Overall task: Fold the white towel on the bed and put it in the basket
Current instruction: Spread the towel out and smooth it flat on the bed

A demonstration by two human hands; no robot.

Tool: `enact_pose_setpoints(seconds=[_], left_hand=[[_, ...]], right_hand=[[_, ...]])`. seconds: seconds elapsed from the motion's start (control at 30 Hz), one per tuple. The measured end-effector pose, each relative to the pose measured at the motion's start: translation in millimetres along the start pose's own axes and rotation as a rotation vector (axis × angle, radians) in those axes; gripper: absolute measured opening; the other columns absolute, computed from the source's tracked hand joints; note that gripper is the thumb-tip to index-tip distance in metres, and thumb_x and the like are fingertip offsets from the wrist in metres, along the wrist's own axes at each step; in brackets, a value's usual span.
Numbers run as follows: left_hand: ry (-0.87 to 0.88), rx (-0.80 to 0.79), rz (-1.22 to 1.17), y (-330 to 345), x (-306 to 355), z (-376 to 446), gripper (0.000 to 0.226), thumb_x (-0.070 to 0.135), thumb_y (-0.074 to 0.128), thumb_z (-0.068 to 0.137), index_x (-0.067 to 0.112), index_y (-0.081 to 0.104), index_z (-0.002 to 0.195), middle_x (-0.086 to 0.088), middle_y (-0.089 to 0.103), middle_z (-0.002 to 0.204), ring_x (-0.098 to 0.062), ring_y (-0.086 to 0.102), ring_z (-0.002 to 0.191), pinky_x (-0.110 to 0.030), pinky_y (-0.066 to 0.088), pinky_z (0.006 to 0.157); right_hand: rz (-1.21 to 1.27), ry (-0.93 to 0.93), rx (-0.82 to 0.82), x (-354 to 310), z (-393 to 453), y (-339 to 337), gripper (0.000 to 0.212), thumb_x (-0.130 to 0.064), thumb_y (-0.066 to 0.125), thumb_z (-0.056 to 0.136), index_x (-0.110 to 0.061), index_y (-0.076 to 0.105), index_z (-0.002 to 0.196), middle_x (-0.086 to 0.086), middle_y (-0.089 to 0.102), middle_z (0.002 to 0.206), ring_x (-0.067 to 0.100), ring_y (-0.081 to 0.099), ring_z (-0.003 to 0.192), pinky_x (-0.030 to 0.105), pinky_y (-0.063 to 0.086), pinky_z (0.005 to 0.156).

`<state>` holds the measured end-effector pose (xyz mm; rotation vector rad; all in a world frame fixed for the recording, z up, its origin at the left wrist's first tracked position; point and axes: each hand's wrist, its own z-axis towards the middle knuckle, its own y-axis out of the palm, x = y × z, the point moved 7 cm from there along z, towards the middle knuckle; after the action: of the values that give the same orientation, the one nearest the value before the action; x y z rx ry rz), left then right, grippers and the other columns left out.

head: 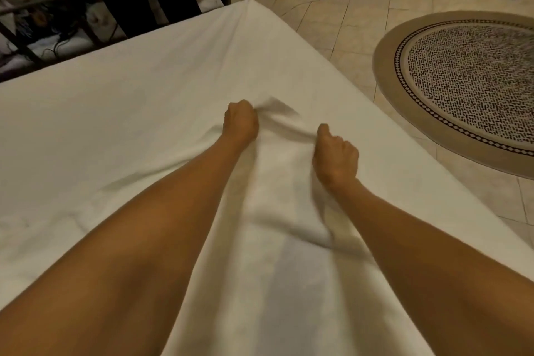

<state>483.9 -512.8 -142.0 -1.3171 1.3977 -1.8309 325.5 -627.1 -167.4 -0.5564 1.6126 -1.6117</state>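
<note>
two bare forearms reach forward from the bottom edge, over a white towel (289, 211) that lies spread on a bed (115, 113) covered in a white sheet. the towel runs from the near edge up between the arms, and its cloth is hard to tell from the sheet beneath it. the left hand (241, 121) is closed in a fist, its grip bunched tight on the towel's far edge. the right hand (335, 153), a little nearer and to the right, is also closed, its grip pinching the same edge, so the cloth is gathered into a raised ridge between the two hands. beyond the hands the sheet lies smooth up to the far corner of the bed. to the right, on a pale tiled floor (332, 9), lies a round patterned rug (468, 87). behind the bed on the left stands a dark metal frame (23, 43) holding cluttered items too dim to tell.
</note>
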Motion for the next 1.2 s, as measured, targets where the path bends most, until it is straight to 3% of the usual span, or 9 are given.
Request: enact_pose_setpoints(seconds=[0.1, 0.17, 0.23, 0.27, 0.33, 0.43, 0.57, 0.9, 1.2], left_hand=[[0.087, 0.005, -0.107, 8, 27, 18, 0.033, 0.013, 0.033, 0.098, -0.006, 0.059, 0.106, -0.024, 0.056, 0.123, -0.039, 0.052, 0.114, -0.037, 0.04, 0.087], [0.198, -0.083, -0.143, 24, 39, 20, 0.041, 0.017, 0.031, 0.101, -0.002, 0.04, 0.136, -0.021, 0.029, 0.151, -0.037, 0.037, 0.133, -0.035, 0.031, 0.104], [0.282, -0.184, -0.178, 49, 38, 12, 0.06, 0.021, 0.035, 0.101, 0.008, 0.005, 0.15, -0.016, -0.009, 0.158, -0.032, 0.018, 0.143, -0.034, 0.023, 0.112], [0.278, -0.224, -0.181, 64, 30, 6, 0.07, 0.024, 0.038, 0.1, 0.01, -0.008, 0.15, -0.014, -0.019, 0.157, -0.029, 0.011, 0.145, -0.037, 0.021, 0.114], [0.254, -0.269, -0.07, 95, 10, -5, 0.076, 0.036, 0.037, 0.099, 0.015, -0.017, 0.148, -0.009, -0.026, 0.155, -0.027, 0.0, 0.147, -0.046, 0.011, 0.117], [0.291, -0.192, 0.166, 120, -6, -14, 0.066, 0.048, 0.022, 0.099, 0.023, -0.011, 0.15, -0.006, -0.023, 0.156, -0.029, -0.002, 0.147, -0.047, 0.002, 0.118], [0.317, -0.123, 0.239, 125, -9, -8, 0.064, 0.051, 0.019, 0.098, 0.026, -0.009, 0.15, -0.004, -0.018, 0.158, -0.029, 0.001, 0.147, -0.046, 0.001, 0.118], [0.236, -0.354, 0.235, 110, -19, -61, 0.064, 0.049, 0.016, 0.099, 0.02, -0.01, 0.15, -0.002, -0.017, 0.158, -0.021, -0.013, 0.146, -0.042, -0.007, 0.118], [0.162, -0.415, 0.153, 60, -56, -154, 0.063, 0.046, 0.021, 0.1, 0.017, -0.001, 0.151, -0.004, -0.007, 0.159, -0.017, -0.005, 0.147, -0.036, 0.001, 0.119]], right_hand=[[0.013, 0.087, 0.067, 20, 19, -11, 0.029, 0.008, 0.041, 0.087, -0.003, 0.045, 0.113, 0.021, 0.065, 0.096, 0.04, 0.062, 0.085, 0.036, 0.032, 0.063], [0.04, 0.134, 0.068, 32, 25, -3, 0.033, 0.01, 0.041, 0.087, -0.002, 0.044, 0.117, 0.022, 0.063, 0.104, 0.04, 0.061, 0.091, 0.038, 0.037, 0.065], [0.006, 0.081, 0.057, 36, 23, 13, 0.048, 0.004, 0.04, 0.092, -0.003, 0.032, 0.138, 0.024, 0.044, 0.139, 0.04, 0.044, 0.126, 0.046, 0.04, 0.095], [-0.036, 0.02, 0.066, 33, 17, 23, 0.053, -0.006, 0.036, 0.096, -0.006, 0.019, 0.147, 0.02, 0.022, 0.154, 0.037, 0.023, 0.141, 0.047, 0.023, 0.113], [-0.036, -0.079, 0.029, 27, 0, 49, 0.057, -0.028, 0.021, 0.1, -0.013, 0.001, 0.151, 0.01, -0.005, 0.159, 0.026, -0.003, 0.147, 0.046, -0.006, 0.117], [0.056, -0.068, -0.097, 30, -18, 83, 0.055, -0.036, 0.013, 0.1, -0.017, 0.002, 0.151, 0.003, -0.002, 0.16, 0.019, -0.003, 0.147, 0.043, -0.004, 0.119], [0.057, -0.053, -0.094, 33, -9, 91, 0.057, -0.036, 0.015, 0.099, -0.017, 0.003, 0.151, 0.002, 0.0, 0.16, 0.018, 0.0, 0.147, 0.042, -0.001, 0.119], [0.026, -0.04, -0.328, 28, -15, 81, 0.058, -0.039, 0.01, 0.1, -0.016, -0.008, 0.15, 0.003, -0.012, 0.159, 0.019, -0.01, 0.146, 0.043, -0.007, 0.119], [0.113, 0.014, -0.332, 2, -144, 55, 0.057, -0.038, 0.012, 0.1, -0.015, -0.002, 0.15, 0.005, -0.008, 0.159, 0.019, -0.009, 0.147, 0.043, -0.005, 0.119]])
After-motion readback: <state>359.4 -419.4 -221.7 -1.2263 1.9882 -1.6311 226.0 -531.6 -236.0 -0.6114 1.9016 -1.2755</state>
